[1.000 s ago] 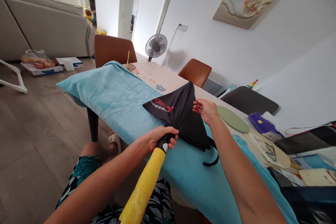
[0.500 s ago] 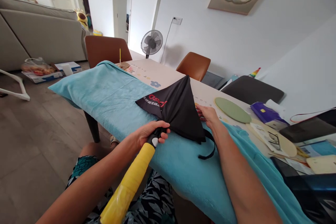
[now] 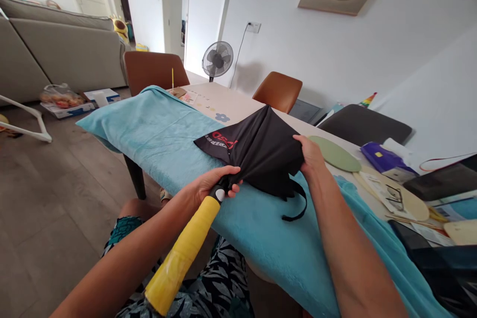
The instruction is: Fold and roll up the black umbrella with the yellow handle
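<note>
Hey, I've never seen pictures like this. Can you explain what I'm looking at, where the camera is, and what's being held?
Sure. There's no machine: those are a person's own bare hands, seen through a camera worn on the head, looking forward and down. The left hand grips a black umbrella just above its yellow-wrapped handle. The right hand pinches the edge of the loosely folded canopy, from which a black strap hangs loose. Below is a table, partly covered by a blue blanket. Off to the right on the table are a green oval mat and eyeglasses.
</note>
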Demonstrator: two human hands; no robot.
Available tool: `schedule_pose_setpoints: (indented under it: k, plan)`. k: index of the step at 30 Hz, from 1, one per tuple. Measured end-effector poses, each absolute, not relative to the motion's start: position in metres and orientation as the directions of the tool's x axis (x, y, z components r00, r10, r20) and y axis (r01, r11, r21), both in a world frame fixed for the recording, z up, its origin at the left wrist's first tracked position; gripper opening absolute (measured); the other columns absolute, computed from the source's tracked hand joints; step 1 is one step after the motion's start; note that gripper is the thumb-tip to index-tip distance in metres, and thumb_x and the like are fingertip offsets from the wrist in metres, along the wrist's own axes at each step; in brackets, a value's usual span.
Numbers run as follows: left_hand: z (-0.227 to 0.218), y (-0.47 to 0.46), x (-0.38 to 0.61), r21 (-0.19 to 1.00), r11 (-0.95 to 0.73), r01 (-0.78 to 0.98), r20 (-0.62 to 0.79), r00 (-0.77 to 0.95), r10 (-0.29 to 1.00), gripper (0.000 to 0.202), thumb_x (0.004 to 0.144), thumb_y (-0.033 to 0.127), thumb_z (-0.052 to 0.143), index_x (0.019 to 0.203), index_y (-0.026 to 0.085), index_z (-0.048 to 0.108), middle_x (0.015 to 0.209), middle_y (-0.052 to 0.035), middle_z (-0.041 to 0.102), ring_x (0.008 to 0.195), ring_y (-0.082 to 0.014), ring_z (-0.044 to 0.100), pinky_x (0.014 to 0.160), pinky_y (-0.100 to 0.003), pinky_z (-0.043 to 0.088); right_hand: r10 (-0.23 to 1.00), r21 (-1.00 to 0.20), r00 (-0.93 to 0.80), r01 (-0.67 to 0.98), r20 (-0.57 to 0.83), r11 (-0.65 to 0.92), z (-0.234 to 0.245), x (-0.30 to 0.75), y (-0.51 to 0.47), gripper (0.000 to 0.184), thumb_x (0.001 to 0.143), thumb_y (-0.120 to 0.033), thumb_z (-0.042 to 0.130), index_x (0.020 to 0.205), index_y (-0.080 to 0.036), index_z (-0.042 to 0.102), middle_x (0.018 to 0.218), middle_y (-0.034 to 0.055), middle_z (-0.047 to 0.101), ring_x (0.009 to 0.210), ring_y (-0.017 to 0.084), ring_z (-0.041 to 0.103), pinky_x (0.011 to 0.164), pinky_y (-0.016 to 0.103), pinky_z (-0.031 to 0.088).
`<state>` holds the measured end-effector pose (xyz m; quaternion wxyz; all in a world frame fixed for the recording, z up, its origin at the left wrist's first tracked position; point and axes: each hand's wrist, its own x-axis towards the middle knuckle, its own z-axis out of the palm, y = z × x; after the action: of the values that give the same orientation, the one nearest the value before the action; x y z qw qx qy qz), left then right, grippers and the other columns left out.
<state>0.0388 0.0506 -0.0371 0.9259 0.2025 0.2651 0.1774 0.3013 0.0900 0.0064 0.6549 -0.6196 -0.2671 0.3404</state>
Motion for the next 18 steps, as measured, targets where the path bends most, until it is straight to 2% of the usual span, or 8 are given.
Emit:
schedule_pose_setpoints:
  k: [4, 7, 13, 18]
  plan:
    - [-0.035, 0.05, 0.037, 0.489, 0.86, -0.149, -0.451, 0.8, 0.395, 0.021, 0.084, 0.025, 0.047, 0.073, 0.008, 0.053, 0.051, -0.0024, 0.05, 0.04, -0.0076, 0.047, 0.035, -0.015, 0.04, 0.771, -0.989, 0.622, -0.13, -0.139, -0.074, 0.014, 0.296, 0.088, 0.004, 0.069, -0.019, 0.062, 0.068, -0.016, 0.064, 0.063, 0.0005, 0.065, 0.056, 0.014, 0.059, 0.05, 0.023, 0.05]
    - [-0.033, 0.05, 0.037, 0.494, 0.857, -0.147, -0.454, 0.797, 0.399, 0.019, 0.083, 0.023, 0.046, 0.073, 0.008, 0.053, 0.05, -0.0021, 0.05, 0.038, -0.0072, 0.046, 0.034, -0.014, 0.039, 0.787, -0.977, 0.596, -0.211, -0.159, -0.037, 0.016, 0.293, 0.086, 0.007, 0.072, -0.022, 0.06, 0.073, -0.017, 0.066, 0.071, 0.0008, 0.067, 0.062, 0.014, 0.061, 0.055, 0.022, 0.052]
    - [-0.039, 0.052, 0.039, 0.525, 0.841, -0.133, -0.425, 0.814, 0.395, 0.015, 0.08, 0.021, 0.047, 0.072, 0.01, 0.052, 0.05, -0.0013, 0.049, 0.037, -0.0067, 0.044, 0.032, -0.014, 0.035, 0.849, -0.987, 0.528, -0.145, -0.02, 0.067, 0.016, 0.289, 0.084, 0.015, 0.076, -0.028, 0.059, 0.086, -0.019, 0.064, 0.088, 0.002, 0.069, 0.077, 0.015, 0.064, 0.067, 0.025, 0.055]
    - [-0.045, 0.054, 0.042, 0.516, 0.83, -0.211, -0.38, 0.812, 0.443, 0.013, 0.079, 0.016, 0.048, 0.07, 0.009, 0.053, 0.052, -0.0001, 0.047, 0.041, -0.0062, 0.044, 0.032, -0.014, 0.036, 0.894, -0.981, 0.447, -0.17, 0.008, 0.094, 0.024, 0.27, 0.094, 0.019, 0.079, -0.035, 0.055, 0.085, -0.019, 0.063, 0.081, 0.002, 0.068, 0.072, 0.016, 0.064, 0.064, 0.027, 0.054]
